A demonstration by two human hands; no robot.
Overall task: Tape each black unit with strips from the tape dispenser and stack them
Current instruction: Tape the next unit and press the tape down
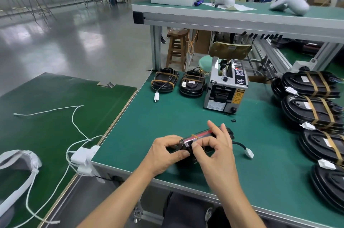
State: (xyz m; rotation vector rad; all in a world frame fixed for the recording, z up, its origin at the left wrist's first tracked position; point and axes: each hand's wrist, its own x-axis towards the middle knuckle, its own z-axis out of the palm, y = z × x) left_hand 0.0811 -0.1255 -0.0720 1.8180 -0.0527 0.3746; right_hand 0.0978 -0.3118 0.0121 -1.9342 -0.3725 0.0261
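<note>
I hold one black unit on its edge, just above the green desk, near the front rim. My left hand grips its near end, the fingers curled around it. My right hand is over the top; thumb and forefinger pinch at a brown tape strip that crosses the upper edge, and the other fingers are half spread. I judge that I am pressing this strip down, so this unit is only partly taped. Its cable with the white connector lies on the desk to the right.

Much is already done, I think: at the right side a row of stacked black units stands, each with two brown bands. At the back, left of the tape dispenser, two more banded units lie side by side, not stacked. Whether more untaped units wait, I cannot tell.

About writing: the dispenser has a round black badge and a yellow warning sticker with a crossed symbol, also a white panel with small print, but the letters are too small for me to read. The white labels on the units are also not readable.
</note>
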